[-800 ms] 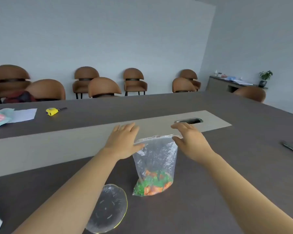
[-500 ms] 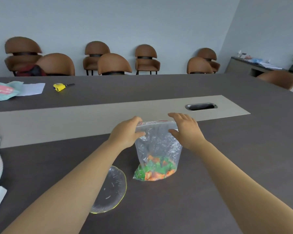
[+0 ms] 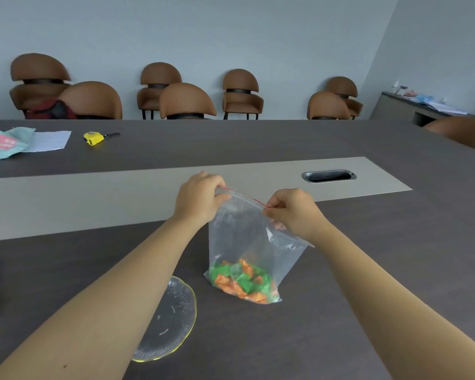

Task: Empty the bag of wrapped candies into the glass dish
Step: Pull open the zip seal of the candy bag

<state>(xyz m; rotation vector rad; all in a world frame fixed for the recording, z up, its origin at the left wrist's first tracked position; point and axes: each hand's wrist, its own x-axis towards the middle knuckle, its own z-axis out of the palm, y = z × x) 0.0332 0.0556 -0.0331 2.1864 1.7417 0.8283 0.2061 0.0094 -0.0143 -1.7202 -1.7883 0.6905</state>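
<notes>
A clear zip bag (image 3: 242,237) stands on the dark table, with orange and green wrapped candies (image 3: 242,281) heaped at its bottom. My left hand (image 3: 200,198) pinches the left end of its red zip strip. My right hand (image 3: 291,212) pinches the right end. The strip is stretched taut between them. A clear glass dish (image 3: 173,322) with a yellowish rim lies flat to the bag's front left, partly hidden under my left forearm. Nothing lies in the visible part of the dish.
A metal cable slot (image 3: 328,176) sits in the table's pale centre strip (image 3: 66,198). A yellow tape measure (image 3: 95,138), white paper (image 3: 48,141) and a teal packet (image 3: 0,142) lie at the far left. Brown chairs (image 3: 187,101) line the far side.
Both hands went from flat against the bag's top to closed pinches on the zip strip's ends. The view shifted downward and closer.
</notes>
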